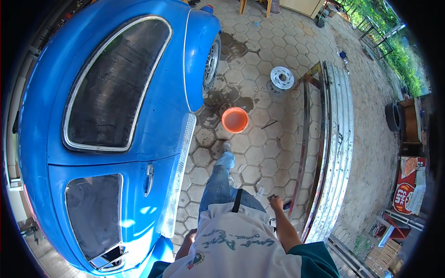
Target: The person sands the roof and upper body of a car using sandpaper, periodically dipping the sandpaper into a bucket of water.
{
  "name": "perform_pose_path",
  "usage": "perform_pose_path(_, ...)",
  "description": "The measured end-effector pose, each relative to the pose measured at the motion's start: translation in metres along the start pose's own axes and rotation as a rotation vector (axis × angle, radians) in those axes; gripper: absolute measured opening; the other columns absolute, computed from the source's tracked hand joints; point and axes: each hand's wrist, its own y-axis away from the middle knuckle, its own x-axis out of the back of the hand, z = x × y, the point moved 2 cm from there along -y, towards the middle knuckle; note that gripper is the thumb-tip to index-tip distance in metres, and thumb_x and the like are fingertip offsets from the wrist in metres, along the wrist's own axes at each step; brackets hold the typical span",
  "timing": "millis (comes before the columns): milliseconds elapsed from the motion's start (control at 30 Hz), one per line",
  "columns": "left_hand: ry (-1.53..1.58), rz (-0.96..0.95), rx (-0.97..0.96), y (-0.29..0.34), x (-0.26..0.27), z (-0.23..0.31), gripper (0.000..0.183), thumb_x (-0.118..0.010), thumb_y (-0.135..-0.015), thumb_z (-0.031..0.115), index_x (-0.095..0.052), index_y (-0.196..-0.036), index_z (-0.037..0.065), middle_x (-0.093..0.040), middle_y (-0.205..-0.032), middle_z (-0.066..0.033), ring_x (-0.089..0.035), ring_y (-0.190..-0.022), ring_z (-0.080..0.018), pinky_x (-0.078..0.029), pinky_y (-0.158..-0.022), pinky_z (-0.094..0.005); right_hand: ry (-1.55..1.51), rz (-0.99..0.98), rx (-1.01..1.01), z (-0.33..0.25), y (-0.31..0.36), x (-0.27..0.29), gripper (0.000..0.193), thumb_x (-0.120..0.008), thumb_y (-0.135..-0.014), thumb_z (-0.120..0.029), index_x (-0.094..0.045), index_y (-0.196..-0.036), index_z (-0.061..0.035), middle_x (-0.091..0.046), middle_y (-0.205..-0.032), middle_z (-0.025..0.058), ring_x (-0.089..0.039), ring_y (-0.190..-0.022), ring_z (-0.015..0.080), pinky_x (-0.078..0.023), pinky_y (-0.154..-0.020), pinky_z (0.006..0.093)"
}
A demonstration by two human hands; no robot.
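My right hand (276, 202) hangs beside my right thigh, its fingers closed round something small and dark that I cannot make out. My left hand (189, 237) is low by my left hip, close to the car's running board; its fingers are hidden. On my left stands a blue rounded car (160, 111) with dark windows and a chrome door handle (149, 180). Ahead of my forward foot sits an orange bucket (235, 120) holding cloudy liquid, apart from both hands.
Wet patches mark the hexagonal paving (259, 139) near the car's wheel (212, 60). A silver wheel cover (282, 78) lies farther ahead, and a thin dark stick (269, 124) rests right of the bucket. Along my right runs a long metal bench (338, 148). A tyre (392, 116) stands beyond it.
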Motion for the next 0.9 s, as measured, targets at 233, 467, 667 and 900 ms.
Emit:
perform_pose_path(233,0.142,0.594,-0.153,-0.139,0.165,0.183,0.029,-0.06,-0.095,0.035,-0.072,-0.111,0.014,-0.076,-0.102,-0.0106,-0.072,-0.096,-0.0276,-0.056,-0.082,-0.0394,0.217,0.122,0.206,-0.081,-0.06,0.053,0.032,-0.059,-0.086,-0.026,-0.071,-0.107,-0.005,-0.074,-0.093,0.0203,-0.07,-0.098,0.0404,-0.051,-0.093,0.0509)
perform_pose_path(467,-0.112,0.516,-0.44,-0.167,0.057,0.436,0.031,-0.068,-0.089,0.027,-0.068,-0.117,0.014,-0.067,-0.114,-0.0159,-0.064,-0.109,-0.0348,-0.052,-0.093,-0.0446,0.343,0.207,0.185,-0.22,-0.223,0.046,0.024,-0.066,-0.087,-0.033,-0.078,-0.103,-0.0199,-0.074,-0.1,0.0159,-0.07,-0.095,0.0389,-0.056,-0.083,0.0498)
perform_pose_path(667,-0.211,0.629,-0.345,-0.211,-0.041,0.476,0.043,-0.074,-0.084,0.03,-0.064,-0.124,0.015,-0.057,-0.129,-0.0147,-0.056,-0.117,-0.0378,-0.047,-0.1,-0.0474,0.478,-0.087,0.544,-0.359,-0.413,-0.145,0.031,-0.055,-0.091,-0.018,-0.073,-0.116,-0.0232,-0.068,-0.118,0.0123,-0.069,-0.103,0.0378,-0.055,-0.088,0.0501)
perform_pose_path(900,-0.159,0.692,-0.193,-0.18,-0.044,0.515,0.037,-0.076,-0.08,0.021,-0.068,-0.116,0.016,-0.058,-0.126,-0.0096,-0.055,-0.116,-0.0342,-0.047,-0.099,-0.0465,1.042,-0.012,0.93,-0.404,-0.532,-0.314,0.028,-0.054,-0.097,-0.019,-0.063,-0.123,-0.0188,-0.066,-0.117,0.0081,-0.064,-0.117,0.025,-0.05,-0.093,0.0433)
